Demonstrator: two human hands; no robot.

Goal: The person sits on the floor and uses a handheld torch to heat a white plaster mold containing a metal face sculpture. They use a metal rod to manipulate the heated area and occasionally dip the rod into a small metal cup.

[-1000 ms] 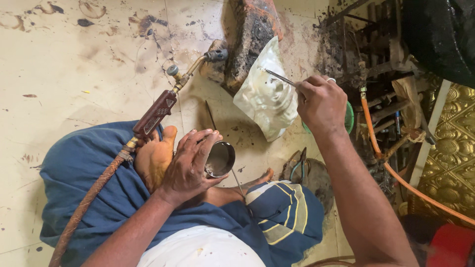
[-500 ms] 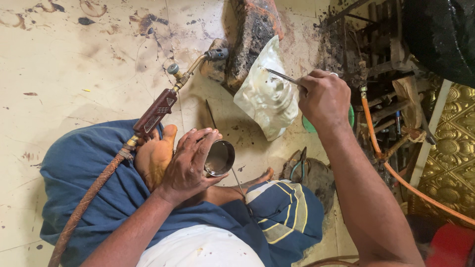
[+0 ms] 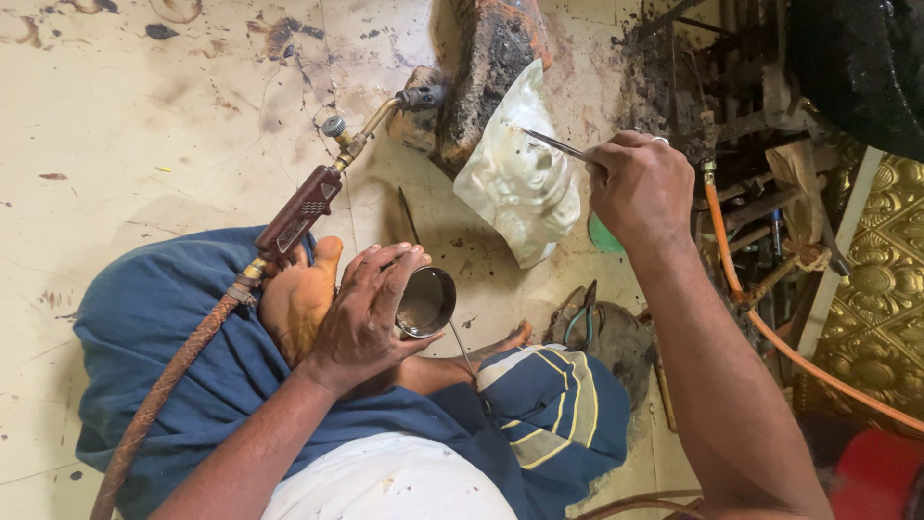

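Observation:
My left hand (image 3: pixel 361 313) grips a small metal cup (image 3: pixel 424 301) of dark liquid, held over my crossed legs. My right hand (image 3: pixel 640 183) holds a thin metal tool (image 3: pixel 553 144) whose tip touches the upper part of a pale embossed metal piece (image 3: pixel 520 183). That piece leans against a blackened brick (image 3: pixel 486 58). A brass gas torch (image 3: pixel 332 178) with a reddish-brown handle lies across my blue cloth, its nozzle pointing at the brick.
A rust-coloured hose (image 3: pixel 164 385) runs from the torch down to the left. An orange hose (image 3: pixel 770 337), dark scrap tools (image 3: pixel 731 106) and a gold embossed panel (image 3: pixel 881 289) crowd the right. Pliers (image 3: pixel 582 313) lie near my knee. The stained floor (image 3: pixel 125 125) stretches left.
My right hand has shifted the thin tool slightly along the top of the pale metal piece. The left hand still holds the cup in the same spot.

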